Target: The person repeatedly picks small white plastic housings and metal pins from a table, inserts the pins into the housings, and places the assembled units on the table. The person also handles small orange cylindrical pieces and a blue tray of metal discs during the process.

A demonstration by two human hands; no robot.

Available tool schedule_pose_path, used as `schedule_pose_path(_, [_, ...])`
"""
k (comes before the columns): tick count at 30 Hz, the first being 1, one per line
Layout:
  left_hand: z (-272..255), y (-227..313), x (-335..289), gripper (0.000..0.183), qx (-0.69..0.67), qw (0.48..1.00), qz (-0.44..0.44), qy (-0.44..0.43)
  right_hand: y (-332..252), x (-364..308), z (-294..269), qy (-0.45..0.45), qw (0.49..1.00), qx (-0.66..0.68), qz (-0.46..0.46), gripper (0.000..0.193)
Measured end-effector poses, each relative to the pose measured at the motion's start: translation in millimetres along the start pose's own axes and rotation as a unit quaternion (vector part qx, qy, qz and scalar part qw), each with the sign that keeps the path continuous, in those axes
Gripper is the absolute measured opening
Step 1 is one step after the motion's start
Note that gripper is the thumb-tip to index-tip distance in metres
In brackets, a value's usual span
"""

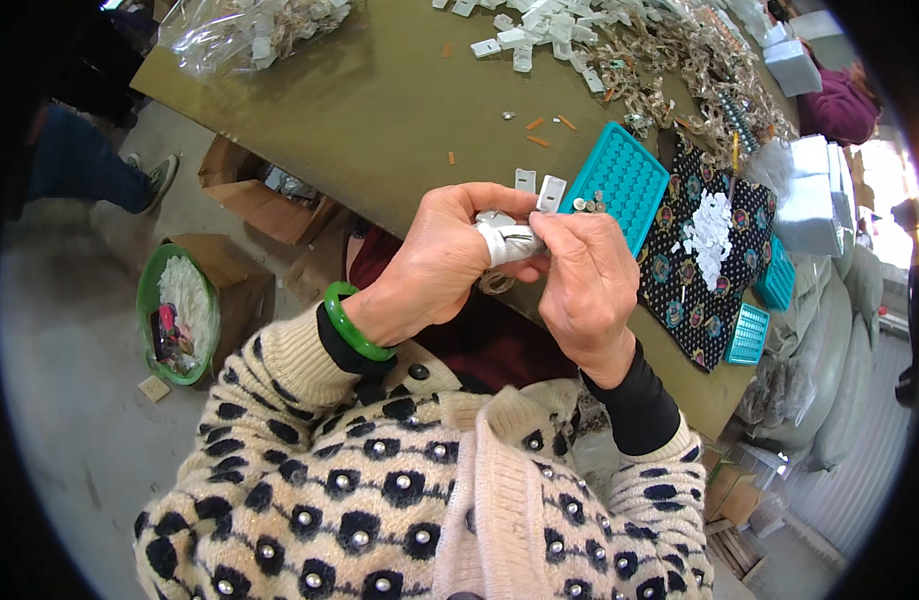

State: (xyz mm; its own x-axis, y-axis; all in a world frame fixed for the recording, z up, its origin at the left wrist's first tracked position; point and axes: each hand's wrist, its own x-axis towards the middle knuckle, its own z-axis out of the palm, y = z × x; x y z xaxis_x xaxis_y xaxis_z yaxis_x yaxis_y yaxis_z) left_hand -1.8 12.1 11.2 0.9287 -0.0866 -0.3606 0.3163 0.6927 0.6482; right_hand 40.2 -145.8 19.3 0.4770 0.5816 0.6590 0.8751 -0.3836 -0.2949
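Note:
My left hand [444,250] is wrapped round a small, rounded white-and-silver part [509,240], just over the table's near edge. Thumb and fingers of my right hand [589,285] are closed at the other end of this same part. Its exact kind is not clear, and the fingers cover much of it. Just past the fingertips lie a small white plastic case [551,192] and a second pale case [524,180]. A few small silver round pieces [589,203] rest beside my right hand, at the edge of a teal gridded tray [624,180].
A dark patterned cloth [669,285] on the right bears a heap of white pieces [709,238]. Tangled clear parts [679,60] cover the far right of the olive table [359,110]. Left, on the floor, stand a green basket [147,290] and an open carton [241,195]. Someone's leg [84,165] shows.

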Motion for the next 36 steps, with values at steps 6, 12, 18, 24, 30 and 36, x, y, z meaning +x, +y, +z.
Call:
schedule_pose_path(6, [-3, -3, 6, 0.016, 0.021, 1.0, 0.008, -0.019, 31, 1, -20, 0.012, 0.992, -0.026, 0.122, 0.026])
schedule_pose_path(12, [-5, -7, 17, 0.018, -0.017, 0.998, 0.002, -0.057, 69, -5, -22, -0.123, 0.984, -0.095, 0.086, 0.022])
schedule_pose_path(18, [-5, -6, 23, 0.026, -0.053, 0.994, -0.006, -0.093, 76, 4, -29, -0.158, 0.983, -0.045, 0.085, 0.016])
schedule_pose_path(24, [-5, -5, 24, 0.024, -0.083, 0.991, -0.015, -0.104, 39, 3, -30, -0.029, 0.963, 0.126, 0.238, 0.009])
schedule_pose_path(30, [-8, -12, 24, 0.022, -0.108, 0.989, 0.002, -0.105, 22, 6, -13, 0.054, 0.991, 0.053, 0.109, 0.016])
schedule_pose_path(36, [-9, -15, 19, 0.022, -0.105, 0.991, 0.011, -0.085, 15, 6, -6, 0.066, 0.996, 0.006, 0.054, 0.021])
